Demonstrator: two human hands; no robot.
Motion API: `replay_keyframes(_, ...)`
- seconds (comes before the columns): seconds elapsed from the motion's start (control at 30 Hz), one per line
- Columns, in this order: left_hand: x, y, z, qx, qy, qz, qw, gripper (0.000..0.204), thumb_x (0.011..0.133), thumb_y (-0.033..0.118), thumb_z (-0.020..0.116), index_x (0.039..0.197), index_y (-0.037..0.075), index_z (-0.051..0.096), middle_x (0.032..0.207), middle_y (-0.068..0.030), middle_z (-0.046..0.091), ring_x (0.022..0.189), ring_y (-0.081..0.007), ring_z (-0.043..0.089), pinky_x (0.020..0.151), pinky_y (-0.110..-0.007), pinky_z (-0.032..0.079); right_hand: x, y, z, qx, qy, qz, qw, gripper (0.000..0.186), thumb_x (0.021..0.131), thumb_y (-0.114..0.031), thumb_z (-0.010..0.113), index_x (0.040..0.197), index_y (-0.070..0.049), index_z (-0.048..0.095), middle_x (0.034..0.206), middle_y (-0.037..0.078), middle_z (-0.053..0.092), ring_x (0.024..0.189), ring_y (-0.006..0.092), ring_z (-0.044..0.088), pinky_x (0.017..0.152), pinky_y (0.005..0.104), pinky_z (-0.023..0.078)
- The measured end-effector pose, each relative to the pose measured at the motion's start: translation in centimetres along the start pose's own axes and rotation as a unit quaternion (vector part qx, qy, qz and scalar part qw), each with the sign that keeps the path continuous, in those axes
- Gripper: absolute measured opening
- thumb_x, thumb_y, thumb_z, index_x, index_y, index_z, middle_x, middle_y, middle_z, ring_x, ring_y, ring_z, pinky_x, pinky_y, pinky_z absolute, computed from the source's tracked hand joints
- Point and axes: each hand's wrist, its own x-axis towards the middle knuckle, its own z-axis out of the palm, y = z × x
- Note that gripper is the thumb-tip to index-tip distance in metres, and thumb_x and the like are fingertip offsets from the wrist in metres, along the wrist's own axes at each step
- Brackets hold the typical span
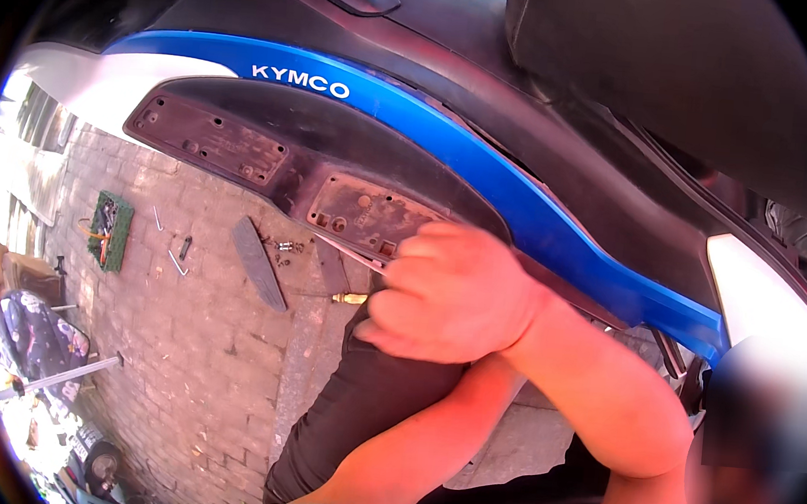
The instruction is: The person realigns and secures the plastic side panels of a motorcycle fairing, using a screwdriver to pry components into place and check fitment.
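Note:
My right hand (448, 292) is closed in a fist at the lower edge of the scooter's black footboard (280, 190), beside the rear foot recess (369, 213). Whatever its fingers may hold is hidden from this view. My left forearm (412, 442) passes up beneath my right wrist, and the left hand lies out of sight behind it. A thin pale strip (351, 253) runs along the footboard's edge towards my right fist; I cannot tell what it is. The front foot recess (212, 137) shows bare holes. Above the footboard curves a blue side panel (414, 120).
On the paving lie a dark footrest pad (258, 264), small metal fasteners (285, 247), a yellow-handled tool (350, 298) and L-shaped keys (178, 263). A green basket of tools (111, 229) stands further left. My dark-trousered knee (375, 373) is close under the footboard.

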Motion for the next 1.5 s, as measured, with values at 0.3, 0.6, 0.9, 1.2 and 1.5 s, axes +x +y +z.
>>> replay_keyframes(0.3,1.3,-2.1,-2.9,0.081,-0.022,0.038,0.996,0.066,0.105,0.056,0.072,0.098,-0.009,0.08,0.091,-0.0176,0.082,0.08,-0.0241,0.075,0.074,-0.041,0.058,-0.1,-1.0,-0.8,0.014,-0.036,0.028,0.999,0.033,0.079,-0.024,0.084,0.07,-0.015,0.054,0.071,0.003,0.051,0.064,0.0231,0.056,0.058,0.0397,0.046)
replay_keyframes(0.6,-2.6,3.9,-2.2,0.123,-0.034,-0.071,0.989,0.061,0.107,0.053,0.07,0.104,-0.007,0.079,0.104,-0.0196,0.081,0.094,-0.0239,0.076,0.084,-0.039,0.058,-9.5,-1.1,-4.7,-0.11,-0.115,0.16,0.974,0.025,0.073,-0.014,0.081,0.071,-0.01,0.057,0.072,0.006,0.054,0.064,0.03,0.057,0.059,0.0436,0.047)
replay_keyframes(0.9,-0.5,2.9,-6.5,0.115,-0.118,0.036,0.986,0.046,0.108,0.041,0.072,0.122,-0.002,0.078,0.122,-0.0177,0.082,0.116,-0.0243,0.078,0.098,-0.038,0.057,5.1,-7.2,-0.6,-0.152,-0.005,0.371,0.916,0.031,0.088,-0.006,0.075,0.118,-0.004,0.067,0.112,0.019,0.064,0.104,0.0412,0.062,0.092,0.0508,0.052)
replay_keyframes(1.2,-1.9,7.3,-10.2,-0.031,-0.116,-0.232,0.965,0.049,0.105,0.038,0.071,0.13,-0.005,0.067,0.124,-0.0188,0.077,0.112,-0.0322,0.074,0.099,-0.043,0.057,4.5,-22.1,-5.5,-0.157,-0.1,0.486,0.854,0.014,0.09,-0.005,0.074,0.103,-0.003,0.068,0.102,0.016,0.064,0.1,0.0409,0.065,0.088,0.0494,0.053)
replay_keyframes(1.5,-7.8,23.6,-13.7,-0.076,-0.23,-0.216,0.946,0.026,0.112,0.034,0.061,0.121,0.01,0.063,0.097,0.0011,0.062,0.084,-0.0153,0.06,0.078,-0.035,0.054,0.4,-29.5,-6.7,-0.145,-0.036,0.517,0.843,0.01,0.091,-0.005,0.073,0.099,-0.002,0.067,0.097,0.018,0.065,0.094,0.0407,0.066,0.083,0.0507,0.053)
